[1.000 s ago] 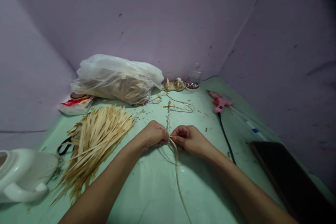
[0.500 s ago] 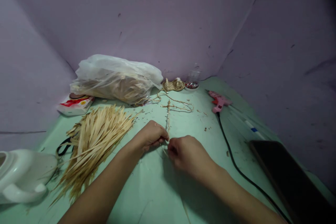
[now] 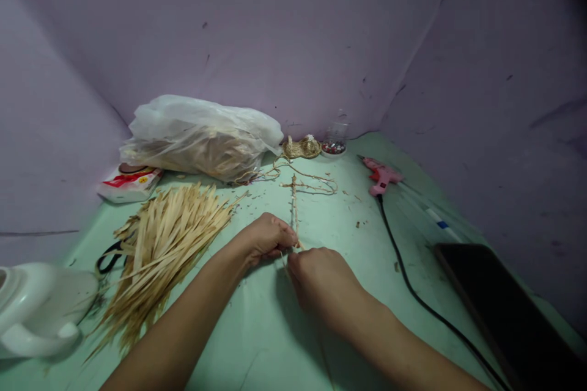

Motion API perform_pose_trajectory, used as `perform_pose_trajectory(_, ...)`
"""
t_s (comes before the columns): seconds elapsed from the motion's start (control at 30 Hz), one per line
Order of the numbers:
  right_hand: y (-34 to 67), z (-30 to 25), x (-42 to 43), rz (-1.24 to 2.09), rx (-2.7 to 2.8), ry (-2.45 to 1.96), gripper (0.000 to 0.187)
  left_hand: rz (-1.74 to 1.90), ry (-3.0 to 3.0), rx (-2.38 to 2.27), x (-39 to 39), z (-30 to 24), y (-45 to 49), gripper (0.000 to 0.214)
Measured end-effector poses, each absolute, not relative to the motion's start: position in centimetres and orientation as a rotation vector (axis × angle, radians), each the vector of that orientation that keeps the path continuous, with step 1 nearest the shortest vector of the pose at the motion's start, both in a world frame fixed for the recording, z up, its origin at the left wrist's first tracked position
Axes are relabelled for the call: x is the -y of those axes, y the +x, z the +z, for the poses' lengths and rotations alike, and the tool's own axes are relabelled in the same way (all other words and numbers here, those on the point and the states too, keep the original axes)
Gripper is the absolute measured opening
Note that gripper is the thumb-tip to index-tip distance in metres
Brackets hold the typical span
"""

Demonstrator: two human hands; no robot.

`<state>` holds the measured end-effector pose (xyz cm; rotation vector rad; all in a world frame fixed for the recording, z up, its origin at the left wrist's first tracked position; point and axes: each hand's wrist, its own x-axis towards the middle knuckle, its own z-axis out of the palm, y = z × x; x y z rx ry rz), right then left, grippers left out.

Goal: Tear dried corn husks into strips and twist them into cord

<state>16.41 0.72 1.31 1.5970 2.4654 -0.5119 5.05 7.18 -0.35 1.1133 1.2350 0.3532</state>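
A thin braided straw cord (image 3: 295, 204) runs down the middle of the green table toward my hands, its far part looping back near the wall. My left hand (image 3: 270, 235) pinches the near end of the cord between thumb and fingers. Close beside it on the right, my right hand (image 3: 323, 275) is closed on a thin straw strand; its fingertips are partly hidden. Loose strand ends (image 3: 284, 263) show between the hands, and one trails toward the near edge. To the left lies a bundle of dry straw strips (image 3: 172, 244).
A plastic bag of straw (image 3: 206, 140), a red-and-white packet (image 3: 131, 185), a woven straw piece (image 3: 302, 147) and a jar of beads (image 3: 334, 140) stand along the back. At right are a pink glue gun (image 3: 383, 175) with its cable and a dark phone (image 3: 499, 311); at left, a white jug (image 3: 41, 305).
My right hand has moved slightly down and toward me, leaving a small gap below the cord's end. My left hand stays almost in place, still pinching the cord.
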Motion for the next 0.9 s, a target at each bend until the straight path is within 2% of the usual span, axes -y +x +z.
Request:
perform_pose_trajectory(0.1,16.9,1.9,-0.5,-0.544,-2.512,1.566,0.022,0.357,1.150,-1.259,-7.2,-0.2,5.0,0.004)
perform_pose_trajectory(0.17,18.1,2.7,-0.7,-0.718,-2.537,1.535,0.017,0.362,1.171,-1.250,-7.3,-0.1,4.9,0.004)
perform_pose_trajectory(0.27,20.6,3.8,-1.9,-1.235,-2.433,1.645,0.016,0.373,1.180,-1.224,-7.3,0.0,4.9,0.005)
perform_pose_trajectory(0.4,21.5,3.7,-3.9,-1.857,-1.941,2.285,0.022,0.371,1.180,-1.222,-7.2,0.1,4.9,0.005)
perform_pose_trajectory(0.5,20.1,2.7,-4.2,-2.288,-1.607,2.209,0.025,0.376,1.189,-1.228,-7.2,0.1,5.0,0.005)
perform_pose_trajectory(0.57,19.1,1.8,-4.1,-2.471,-1.543,2.052,0.012,0.373,1.192,-1.219,-7.3,0.0,5.0,0.005)
perform_pose_trajectory(0.6,18.8,1.4,-4.1,-2.512,-1.550,2.018,0.004,0.368,1.195,-1.210,-7.3,0.0,4.9,0.005)
perform_pose_trajectory(0.73,18.7,-0.3,-4.4,-2.458,-1.636,2.055,0.012,0.344,1.230,-1.166,-7.5,-0.3,4.7,0.007)
perform_pose_trajectory(0.9,19.2,-1.8,-5.0,-2.213,-1.817,2.205,0.008,0.299,1.263,-1.163,-7.6,-0.4,4.3,0.010)
